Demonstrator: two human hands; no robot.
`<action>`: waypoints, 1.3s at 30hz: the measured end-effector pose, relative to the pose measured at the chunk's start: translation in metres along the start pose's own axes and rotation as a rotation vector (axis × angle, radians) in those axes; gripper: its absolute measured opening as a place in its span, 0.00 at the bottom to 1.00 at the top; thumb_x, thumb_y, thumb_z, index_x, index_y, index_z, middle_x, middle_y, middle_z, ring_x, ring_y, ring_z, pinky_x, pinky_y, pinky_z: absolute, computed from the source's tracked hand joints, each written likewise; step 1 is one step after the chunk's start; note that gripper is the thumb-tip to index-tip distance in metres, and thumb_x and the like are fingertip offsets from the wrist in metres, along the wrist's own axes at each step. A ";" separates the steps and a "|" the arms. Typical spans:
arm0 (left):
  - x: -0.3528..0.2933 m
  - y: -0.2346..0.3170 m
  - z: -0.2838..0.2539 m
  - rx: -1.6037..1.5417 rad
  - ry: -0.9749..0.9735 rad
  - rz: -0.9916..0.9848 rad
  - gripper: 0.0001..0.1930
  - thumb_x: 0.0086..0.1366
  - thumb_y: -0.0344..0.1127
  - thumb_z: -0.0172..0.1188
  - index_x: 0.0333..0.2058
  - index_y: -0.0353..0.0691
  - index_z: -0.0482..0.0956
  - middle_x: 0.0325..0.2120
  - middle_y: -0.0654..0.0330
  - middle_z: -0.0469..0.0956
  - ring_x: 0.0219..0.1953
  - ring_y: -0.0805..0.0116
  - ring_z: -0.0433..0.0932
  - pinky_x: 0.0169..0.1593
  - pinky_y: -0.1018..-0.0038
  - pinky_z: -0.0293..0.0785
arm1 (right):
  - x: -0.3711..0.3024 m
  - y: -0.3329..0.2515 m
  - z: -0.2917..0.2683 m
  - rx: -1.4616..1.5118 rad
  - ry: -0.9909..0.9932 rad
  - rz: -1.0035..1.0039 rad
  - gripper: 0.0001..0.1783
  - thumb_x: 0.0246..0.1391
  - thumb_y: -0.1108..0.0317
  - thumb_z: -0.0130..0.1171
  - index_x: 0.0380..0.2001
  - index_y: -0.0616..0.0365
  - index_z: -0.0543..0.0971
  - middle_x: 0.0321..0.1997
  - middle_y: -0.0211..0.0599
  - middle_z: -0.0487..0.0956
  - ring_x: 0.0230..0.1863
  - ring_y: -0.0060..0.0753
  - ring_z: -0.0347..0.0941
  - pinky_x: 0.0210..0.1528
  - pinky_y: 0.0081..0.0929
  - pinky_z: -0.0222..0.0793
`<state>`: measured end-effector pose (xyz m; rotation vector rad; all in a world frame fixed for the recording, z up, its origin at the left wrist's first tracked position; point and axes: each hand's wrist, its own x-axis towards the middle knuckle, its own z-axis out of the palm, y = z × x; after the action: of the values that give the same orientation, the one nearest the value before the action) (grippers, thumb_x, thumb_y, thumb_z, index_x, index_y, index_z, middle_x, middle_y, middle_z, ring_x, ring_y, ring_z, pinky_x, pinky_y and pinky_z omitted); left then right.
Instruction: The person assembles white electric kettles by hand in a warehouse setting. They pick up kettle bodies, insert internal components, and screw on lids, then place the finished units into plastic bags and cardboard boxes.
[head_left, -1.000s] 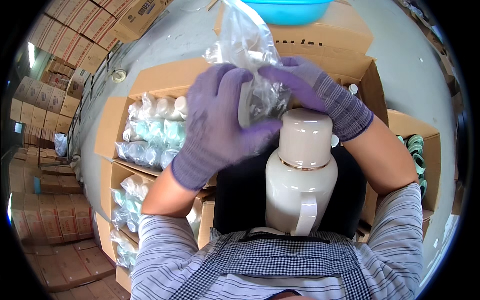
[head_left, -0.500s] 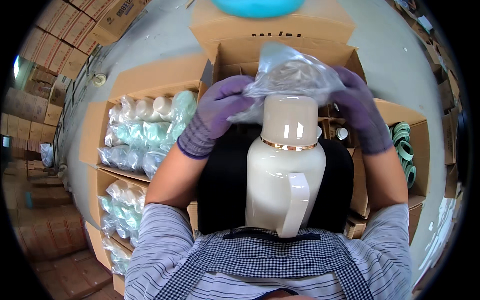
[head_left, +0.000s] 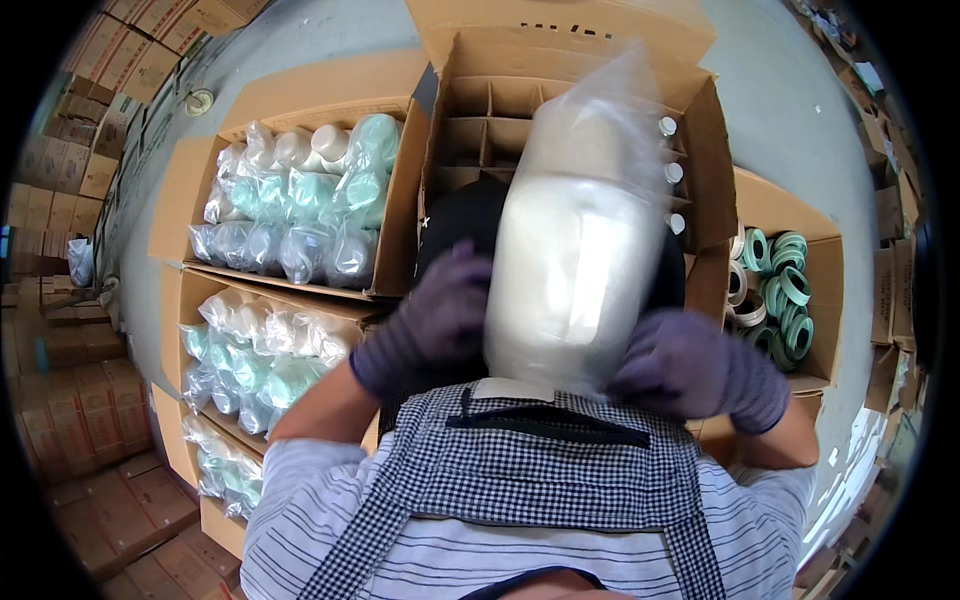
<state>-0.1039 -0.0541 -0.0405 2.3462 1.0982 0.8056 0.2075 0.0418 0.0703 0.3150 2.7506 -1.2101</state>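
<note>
On the person's dark lap [head_left: 455, 218] rests a cream flask [head_left: 560, 260] inside a clear plastic bag [head_left: 640, 78] — its capped end toward the far, divided carton [head_left: 500, 52]. The left hand [head_left: 445, 308] curls beside its left side, the right hand [head_left: 680, 365] at its near right; whether either set of fingers grips the bag, I cannot tell — they are blurred.
</note>
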 end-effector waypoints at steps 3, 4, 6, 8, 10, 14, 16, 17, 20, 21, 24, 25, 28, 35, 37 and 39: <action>-0.025 0.015 -0.023 -0.230 -0.283 -0.098 0.06 0.50 0.31 0.63 0.29 0.41 0.83 0.32 0.59 0.83 0.48 0.54 0.80 0.59 0.59 0.71 | -0.014 0.002 0.054 0.244 0.083 0.079 0.11 0.52 0.68 0.63 0.40 0.58 0.84 0.37 0.42 0.84 0.40 0.47 0.81 0.48 0.38 0.77; -0.032 0.020 -0.039 -0.336 -0.419 -0.165 0.05 0.51 0.31 0.63 0.29 0.41 0.83 0.31 0.59 0.83 0.46 0.55 0.81 0.57 0.60 0.73 | -0.015 -0.002 0.060 0.287 0.126 0.079 0.12 0.53 0.68 0.62 0.40 0.58 0.84 0.37 0.44 0.84 0.40 0.48 0.81 0.47 0.38 0.77; -0.002 0.026 -0.074 -0.306 0.027 -0.279 0.03 0.57 0.31 0.63 0.30 0.39 0.83 0.28 0.57 0.82 0.35 0.62 0.83 0.40 0.66 0.79 | -0.010 -0.012 0.068 0.330 0.097 0.151 0.11 0.54 0.67 0.61 0.40 0.59 0.84 0.38 0.45 0.84 0.41 0.48 0.81 0.47 0.39 0.77; 0.072 0.047 -0.110 -0.106 0.108 -0.530 0.16 0.65 0.45 0.62 0.35 0.36 0.85 0.26 0.60 0.83 0.28 0.69 0.80 0.36 0.74 0.75 | 0.001 -0.023 0.075 0.265 0.128 0.161 0.12 0.56 0.66 0.60 0.40 0.59 0.84 0.37 0.46 0.83 0.41 0.49 0.81 0.47 0.40 0.77; 0.146 0.045 -0.110 0.400 -0.204 -0.534 0.30 0.65 0.61 0.57 0.39 0.33 0.84 0.28 0.57 0.84 0.34 0.62 0.81 0.41 0.66 0.77 | 0.011 -0.033 0.070 0.183 -0.030 0.224 0.16 0.60 0.63 0.56 0.47 0.61 0.80 0.42 0.51 0.82 0.45 0.52 0.80 0.51 0.42 0.76; 0.204 0.008 -0.078 0.587 -0.571 -0.752 0.32 0.62 0.63 0.55 0.43 0.36 0.84 0.40 0.49 0.84 0.47 0.56 0.84 0.56 0.62 0.77 | 0.021 -0.039 0.064 0.144 -0.160 0.402 0.29 0.62 0.57 0.54 0.61 0.62 0.69 0.55 0.60 0.76 0.55 0.57 0.75 0.60 0.45 0.70; 0.189 -0.002 -0.082 0.557 -0.451 -0.626 0.30 0.62 0.60 0.54 0.44 0.36 0.84 0.42 0.49 0.84 0.47 0.55 0.83 0.56 0.61 0.76 | 0.016 -0.018 0.084 0.297 0.012 0.288 0.31 0.61 0.56 0.55 0.64 0.62 0.68 0.59 0.60 0.74 0.59 0.58 0.72 0.64 0.44 0.67; 0.174 -0.009 -0.093 0.552 -0.378 -0.593 0.29 0.63 0.59 0.54 0.45 0.36 0.84 0.43 0.49 0.84 0.47 0.54 0.83 0.56 0.61 0.76 | 0.015 0.000 0.095 0.364 0.076 0.204 0.33 0.61 0.56 0.55 0.65 0.62 0.67 0.60 0.60 0.73 0.60 0.58 0.71 0.65 0.44 0.66; 0.092 -0.017 -0.103 0.258 -0.116 -0.538 0.26 0.61 0.57 0.57 0.42 0.37 0.83 0.39 0.48 0.83 0.46 0.53 0.82 0.52 0.58 0.77 | 0.019 0.020 0.111 0.294 0.076 0.216 0.35 0.55 0.59 0.58 0.64 0.62 0.68 0.68 0.59 0.67 0.69 0.62 0.61 0.72 0.50 0.55; 0.067 -0.013 -0.108 0.196 -0.081 -0.611 0.22 0.61 0.52 0.60 0.41 0.37 0.83 0.38 0.48 0.83 0.45 0.55 0.83 0.53 0.58 0.77 | 0.025 0.022 0.106 0.021 0.079 0.214 0.34 0.54 0.60 0.58 0.63 0.61 0.69 0.67 0.59 0.67 0.69 0.63 0.61 0.72 0.53 0.54; -0.012 0.014 -0.110 -0.273 0.379 -0.568 0.27 0.63 0.38 0.66 0.60 0.38 0.73 0.53 0.49 0.78 0.58 0.63 0.77 0.62 0.66 0.73 | 0.070 0.001 0.074 -0.618 0.318 0.218 0.30 0.48 0.64 0.60 0.57 0.61 0.75 0.65 0.57 0.70 0.67 0.66 0.62 0.72 0.64 0.49; -0.043 0.030 -0.108 -0.210 0.674 -0.468 0.28 0.64 0.38 0.66 0.61 0.37 0.72 0.54 0.50 0.78 0.58 0.64 0.76 0.62 0.67 0.73 | 0.092 0.018 0.057 -0.748 0.259 0.194 0.28 0.48 0.65 0.60 0.54 0.61 0.76 0.63 0.56 0.71 0.67 0.65 0.62 0.71 0.63 0.51; -0.148 0.043 -0.112 -0.481 1.090 -0.502 0.23 0.67 0.33 0.62 0.59 0.33 0.72 0.51 0.54 0.79 0.53 0.66 0.79 0.55 0.71 0.77 | 0.210 -0.006 0.006 -0.847 0.449 -0.284 0.28 0.45 0.78 0.63 0.54 0.65 0.75 0.64 0.57 0.70 0.65 0.67 0.62 0.69 0.59 0.56; -0.383 -0.058 -0.174 -0.188 1.525 -0.623 0.18 0.66 0.39 0.61 0.51 0.36 0.77 0.44 0.52 0.82 0.44 0.60 0.82 0.49 0.65 0.80 | 0.455 -0.116 0.003 -0.706 0.454 -0.675 0.46 0.48 0.68 0.64 0.72 0.51 0.60 0.73 0.50 0.61 0.64 0.56 0.65 0.68 0.48 0.62; -0.458 -0.107 -0.182 0.362 1.534 -1.025 0.20 0.63 0.43 0.63 0.49 0.36 0.80 0.42 0.49 0.83 0.43 0.54 0.83 0.48 0.62 0.79 | 0.467 -0.123 0.027 -0.551 0.362 -0.713 0.48 0.49 0.65 0.65 0.73 0.50 0.58 0.73 0.50 0.61 0.63 0.54 0.66 0.67 0.48 0.63; -0.511 -0.152 -0.176 0.679 1.466 -1.411 0.21 0.61 0.47 0.64 0.46 0.37 0.83 0.39 0.45 0.84 0.42 0.49 0.84 0.47 0.60 0.78 | 0.443 -0.110 0.047 -0.591 0.213 -0.699 0.46 0.48 0.64 0.65 0.72 0.52 0.61 0.71 0.52 0.63 0.60 0.52 0.68 0.66 0.51 0.63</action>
<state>-0.5677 -0.3455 -0.1646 0.2182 3.2119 1.4984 -0.2473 -0.0033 0.0318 -0.6560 3.3480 -0.3718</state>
